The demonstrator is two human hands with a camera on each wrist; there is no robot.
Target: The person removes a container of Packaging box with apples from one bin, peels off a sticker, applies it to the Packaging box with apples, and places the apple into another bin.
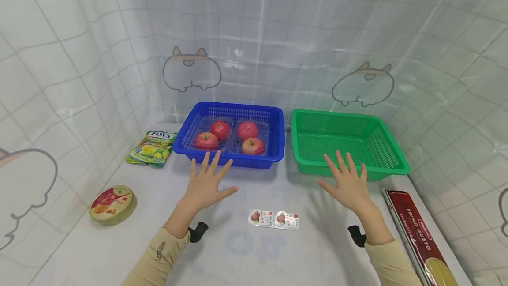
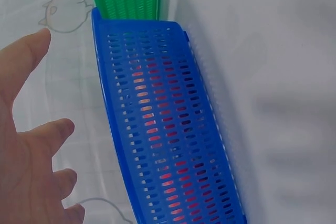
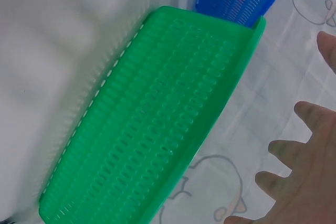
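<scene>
My left hand is held with its fingers spread, just in front of the blue basket, and grips nothing. Inside that basket, several red apples sit in clear plastic trays. Fingers splayed likewise, my right hand is nearest the front of the green basket, whose inside shows no items. Two apple-printed labels lie flat on the table between the hands. The left wrist view shows the left hand beside the blue basket's slotted wall; the right wrist view shows the right hand beside the green basket.
A green FOX'S candy bag lies left of the blue basket, with a round gold tin nearer the front. At the right edge is a red spaghetti box. A patterned white curtain hangs behind and at both sides.
</scene>
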